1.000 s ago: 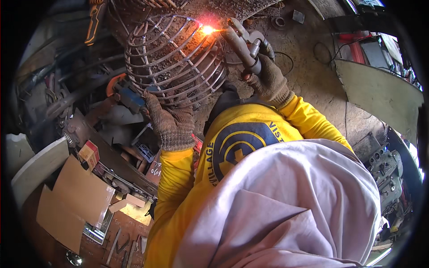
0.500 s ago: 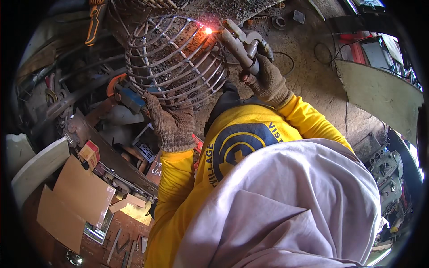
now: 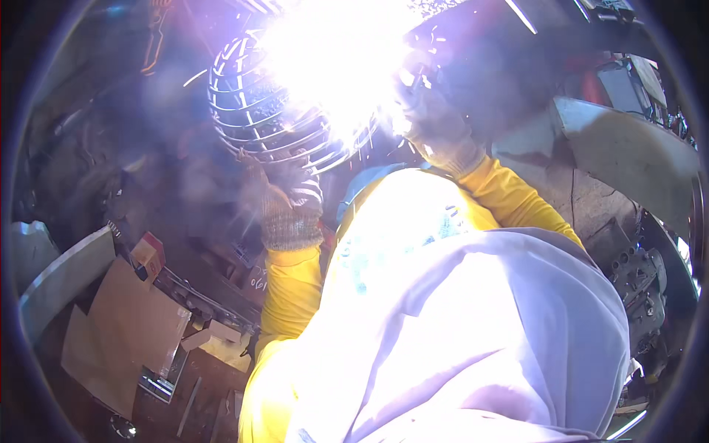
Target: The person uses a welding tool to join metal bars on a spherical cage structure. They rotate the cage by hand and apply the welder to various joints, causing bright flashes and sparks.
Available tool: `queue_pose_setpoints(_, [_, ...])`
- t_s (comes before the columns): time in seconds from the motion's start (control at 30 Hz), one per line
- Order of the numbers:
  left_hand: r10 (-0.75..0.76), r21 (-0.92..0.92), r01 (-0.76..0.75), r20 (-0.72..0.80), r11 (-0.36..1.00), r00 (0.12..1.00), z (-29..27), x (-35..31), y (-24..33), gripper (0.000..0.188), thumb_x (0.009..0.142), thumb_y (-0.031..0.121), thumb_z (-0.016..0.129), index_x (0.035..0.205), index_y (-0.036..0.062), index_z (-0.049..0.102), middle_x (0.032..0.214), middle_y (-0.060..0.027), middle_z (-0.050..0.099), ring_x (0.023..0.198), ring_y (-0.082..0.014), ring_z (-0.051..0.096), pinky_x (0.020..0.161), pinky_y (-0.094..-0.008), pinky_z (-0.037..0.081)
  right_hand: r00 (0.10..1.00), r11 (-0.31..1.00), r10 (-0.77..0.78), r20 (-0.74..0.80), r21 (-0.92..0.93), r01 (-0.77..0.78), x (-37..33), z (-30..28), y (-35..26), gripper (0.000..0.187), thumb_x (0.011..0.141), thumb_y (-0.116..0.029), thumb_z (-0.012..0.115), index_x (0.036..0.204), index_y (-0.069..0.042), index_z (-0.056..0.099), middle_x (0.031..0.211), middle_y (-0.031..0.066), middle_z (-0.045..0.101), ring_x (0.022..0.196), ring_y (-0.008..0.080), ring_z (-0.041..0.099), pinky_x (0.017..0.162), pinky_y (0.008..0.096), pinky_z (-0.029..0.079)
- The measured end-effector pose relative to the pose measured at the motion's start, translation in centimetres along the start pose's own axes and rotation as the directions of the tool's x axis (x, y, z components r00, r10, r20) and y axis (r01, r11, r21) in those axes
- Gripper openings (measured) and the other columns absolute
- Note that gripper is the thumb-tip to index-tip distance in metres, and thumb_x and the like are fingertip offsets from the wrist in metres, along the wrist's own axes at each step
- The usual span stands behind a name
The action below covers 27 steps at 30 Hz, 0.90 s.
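Note:
A rounded cage of bent metal rods [image 3: 241, 103] stands at the upper middle, its right part drowned in a white welding glare [image 3: 336, 55]. My left hand [image 3: 289, 198], in a brown knitted glove, grips the cage's near lower rods. On the other side, my gloved right hand [image 3: 442, 136] is closed round a welding electrode holder [image 3: 419, 75], mostly washed out by the light. The electrode's tip and the spot it meets on the cage are hidden in the glare. Small sparks fly around the bright area.
Cardboard sheets [image 3: 129, 325] and a small red-and-tan box [image 3: 149, 251] lie at lower left. An orange-trimmed tool [image 3: 153, 40] is at upper left. A curved pale panel [image 3: 628, 151] and metal machine parts [image 3: 641, 288] stand at right.
The small orange glow at the cage's top has become a huge white glare with sparks, and the surroundings look darker. Both hands stay in nearly the same place.

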<state>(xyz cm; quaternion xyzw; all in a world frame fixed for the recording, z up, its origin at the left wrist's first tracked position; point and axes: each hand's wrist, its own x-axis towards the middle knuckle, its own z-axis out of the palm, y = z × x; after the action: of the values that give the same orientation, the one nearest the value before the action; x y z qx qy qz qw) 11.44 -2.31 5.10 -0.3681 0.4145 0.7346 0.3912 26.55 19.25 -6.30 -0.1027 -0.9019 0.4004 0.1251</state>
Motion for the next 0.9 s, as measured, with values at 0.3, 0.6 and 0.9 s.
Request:
queue_pose_setpoints(0.3, [0.222,-0.282,-0.114,0.388,0.953,0.895,-2.4,2.0,-0.4,0.033,0.097,0.037,0.058,0.107,0.0058,0.064,0.105,-0.014,0.069,0.093,-0.0298,0.068,0.085,-0.0485,0.058,0.947,0.651,0.3,-0.112,0.75,-0.117,-0.8,-0.4,-1.6,0.061,0.093,-0.019,0.064,0.142,0.001,0.036,0.113,0.0077,0.058,0.1,0.0127,0.056,0.088,0.0278,0.047])
queue_pose_setpoints(0.6, [0.252,-0.249,-0.145,0.476,0.958,0.843,-2.0,2.1,-0.9,0.045,0.093,0.039,0.063,0.127,0.0104,0.055,0.123,-0.0134,0.063,0.107,-0.0305,0.065,0.088,-0.0503,0.058,0.953,0.909,0.295,-0.065,0.328,-0.258,-2.1,-1.1,-0.5,0.073,0.085,-0.049,0.071,0.132,0.002,0.047,0.106,0.0127,0.065,0.095,0.0236,0.064,0.088,0.0369,0.048])
queue_pose_setpoints(0.9, [0.349,-0.096,-0.341,0.092,0.935,0.933,0.2,0.7,-1.7,0.038,0.093,0.036,0.065,0.123,0.0137,0.058,0.114,-0.0098,0.066,0.098,-0.0261,0.066,0.078,-0.0442,0.059,0.953,0.908,0.302,-0.031,0.313,-0.278,-2.7,-0.2,0.7,0.067,0.086,-0.04,0.073,0.13,0.004,0.047,0.094,0.0102,0.068,0.09,0.0207,0.067,0.083,0.0337,0.051])
